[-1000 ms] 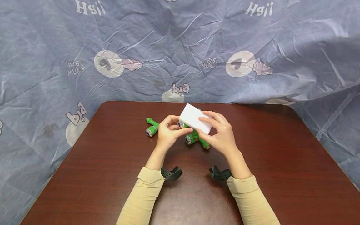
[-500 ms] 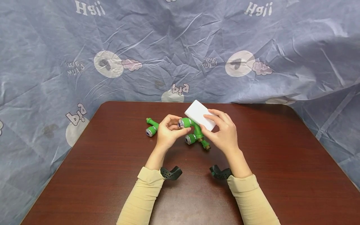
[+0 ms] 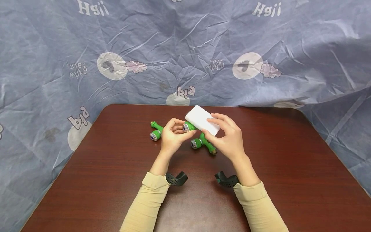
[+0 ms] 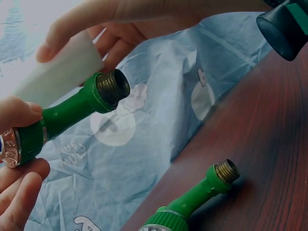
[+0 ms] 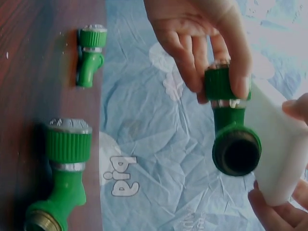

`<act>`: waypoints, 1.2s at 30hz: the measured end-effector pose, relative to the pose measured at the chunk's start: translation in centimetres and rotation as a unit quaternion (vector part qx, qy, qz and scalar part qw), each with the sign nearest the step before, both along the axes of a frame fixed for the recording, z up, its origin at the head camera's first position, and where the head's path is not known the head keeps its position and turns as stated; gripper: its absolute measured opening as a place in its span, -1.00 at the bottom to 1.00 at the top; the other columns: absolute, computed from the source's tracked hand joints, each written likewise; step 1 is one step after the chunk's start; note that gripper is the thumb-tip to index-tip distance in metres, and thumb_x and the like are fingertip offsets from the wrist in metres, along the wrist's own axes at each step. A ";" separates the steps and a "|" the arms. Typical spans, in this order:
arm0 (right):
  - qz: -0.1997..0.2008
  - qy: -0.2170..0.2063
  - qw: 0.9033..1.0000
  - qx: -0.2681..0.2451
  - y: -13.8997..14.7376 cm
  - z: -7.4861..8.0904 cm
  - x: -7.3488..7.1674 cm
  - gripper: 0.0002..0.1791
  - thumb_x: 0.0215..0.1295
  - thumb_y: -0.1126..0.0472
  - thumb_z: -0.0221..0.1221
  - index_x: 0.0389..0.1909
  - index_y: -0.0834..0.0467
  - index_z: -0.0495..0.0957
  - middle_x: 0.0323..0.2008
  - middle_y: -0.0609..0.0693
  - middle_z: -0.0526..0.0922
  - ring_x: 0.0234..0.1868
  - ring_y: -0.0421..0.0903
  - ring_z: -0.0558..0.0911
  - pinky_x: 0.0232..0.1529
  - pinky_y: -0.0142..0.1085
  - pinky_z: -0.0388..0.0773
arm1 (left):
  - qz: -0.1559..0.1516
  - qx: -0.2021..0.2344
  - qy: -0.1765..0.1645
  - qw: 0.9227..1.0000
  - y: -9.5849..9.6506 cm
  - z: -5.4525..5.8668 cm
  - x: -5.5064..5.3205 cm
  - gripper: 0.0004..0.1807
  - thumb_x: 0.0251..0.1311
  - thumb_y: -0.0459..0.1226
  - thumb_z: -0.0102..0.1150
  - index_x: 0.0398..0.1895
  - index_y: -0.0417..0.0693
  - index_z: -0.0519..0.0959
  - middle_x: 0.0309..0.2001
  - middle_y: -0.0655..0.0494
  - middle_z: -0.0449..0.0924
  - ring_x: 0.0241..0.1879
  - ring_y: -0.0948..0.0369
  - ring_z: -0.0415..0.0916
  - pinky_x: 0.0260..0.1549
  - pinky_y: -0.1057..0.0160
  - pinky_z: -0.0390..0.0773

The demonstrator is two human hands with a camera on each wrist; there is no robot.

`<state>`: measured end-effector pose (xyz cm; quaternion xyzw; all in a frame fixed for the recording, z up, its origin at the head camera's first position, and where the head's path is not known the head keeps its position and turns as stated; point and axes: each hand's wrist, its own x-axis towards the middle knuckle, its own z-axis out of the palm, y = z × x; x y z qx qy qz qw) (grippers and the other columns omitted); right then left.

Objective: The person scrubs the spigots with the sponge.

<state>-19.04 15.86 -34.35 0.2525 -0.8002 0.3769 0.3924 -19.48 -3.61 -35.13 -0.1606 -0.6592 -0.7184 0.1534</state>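
Note:
My left hand (image 3: pixel 173 135) pinches a green valve (image 4: pixel 72 108) by its ribbed knob, between thumb and fingers. Its dark threaded opening points away from the knob. My right hand (image 3: pixel 230 137) grips a white block-shaped sponge (image 3: pixel 201 119), thumb on one side and fingers on the other. In the head view the sponge covers most of the held valve; in the right wrist view it lies right along the valve's side. Below on the table lies a second green valve (image 3: pixel 207 145) with a brass threaded end. A third green valve (image 3: pixel 156 131) lies left, partly behind my left hand.
Both valves rest on a dark reddish-brown table (image 3: pixel 101 180). A blue-grey printed cloth (image 3: pixel 162 42) hangs behind its far edge. Black curved pieces (image 3: pixel 176 178) sit at both wrists.
The sponge shifts right and up, baring the held valve, then comes back left over it. The left hand stays nearly still, and the valves on the table stay put.

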 end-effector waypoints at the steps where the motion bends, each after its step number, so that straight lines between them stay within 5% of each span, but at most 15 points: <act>1: 0.007 -0.003 1.000 0.007 -0.2 0.0 0.1 -0.65 -0.12 0.16 0.42 -0.23 0.15 0.68 -0.08 0.03 0.62 -0.05 -0.03 0.56 -0.16 -0.30 0.46 | 0.003 -0.002 0.003 1.000 0.0 0.0 0.0 -0.61 -0.22 -0.55 0.42 -0.28 -0.44 0.46 -0.40 -0.19 0.61 -0.47 0.16 0.58 -0.44 0.33 0.60; 6: 0.006 -0.022 0.999 0.022 -0.3 0.0 0.2 -0.66 -0.12 0.17 0.40 -0.24 0.14 0.67 -0.08 0.02 0.61 -0.05 -0.03 0.56 -0.17 -0.23 0.48 | 0.010 0.008 0.023 1.000 0.1 -0.7 -0.5 -0.62 -0.22 -0.53 0.43 -0.29 -0.39 0.48 -0.40 -0.20 0.62 -0.45 0.15 0.59 -0.41 0.20 0.62; 15: -0.099 -0.045 0.993 -0.037 1.4 0.2 -0.2 -0.69 -0.12 0.18 0.41 -0.27 0.16 0.69 -0.11 0.03 0.63 -0.09 -0.03 0.58 -0.27 -0.27 0.45 | 0.014 0.025 0.017 0.999 0.2 -0.1 0.0 -0.63 -0.23 -0.53 0.43 -0.32 -0.42 0.47 -0.48 0.01 0.63 -0.49 0.22 0.59 -0.49 0.37 0.58; 19: -0.065 -0.019 0.997 -0.049 1.0 0.5 0.0 -0.69 -0.13 0.23 0.41 -0.26 0.17 0.68 -0.12 0.04 0.63 -0.08 -0.01 0.58 -0.21 -0.34 0.43 | 0.021 0.020 0.019 0.999 0.1 -0.1 0.0 -0.63 -0.22 -0.52 0.44 -0.32 -0.42 0.47 -0.46 -0.06 0.63 -0.48 0.23 0.59 -0.49 0.37 0.58; 23: -0.011 -0.014 1.000 -0.006 0.1 0.7 0.4 -0.68 -0.13 0.21 0.42 -0.26 0.15 0.67 -0.10 0.03 0.62 -0.06 -0.02 0.56 -0.16 -0.33 0.45 | 0.032 0.015 0.018 0.999 0.1 -0.1 -0.1 -0.63 -0.20 -0.52 0.43 -0.31 -0.42 0.47 -0.43 -0.20 0.63 -0.47 0.23 0.58 -0.47 0.37 0.58; 28: 0.001 -0.030 0.999 0.024 -0.2 0.7 0.6 -0.68 -0.13 0.18 0.41 -0.27 0.13 0.67 -0.09 0.01 0.62 -0.04 -0.03 0.55 -0.18 -0.24 0.48 | 0.044 0.033 0.022 0.998 0.2 0.0 -0.1 -0.62 -0.22 -0.55 0.43 -0.30 -0.46 0.46 -0.41 -0.25 0.62 -0.49 0.25 0.57 -0.47 0.39 0.57; 36: -0.098 -0.062 0.993 -0.010 1.5 0.9 0.2 -0.70 -0.12 0.17 0.40 -0.29 0.17 0.69 -0.14 0.04 0.63 -0.11 -0.02 0.57 -0.27 -0.20 0.46 | 0.051 0.053 0.023 0.997 0.2 0.2 0.0 -0.62 -0.21 -0.55 0.42 -0.31 -0.47 0.45 -0.43 -0.10 0.63 -0.50 0.28 0.56 -0.48 0.40 0.55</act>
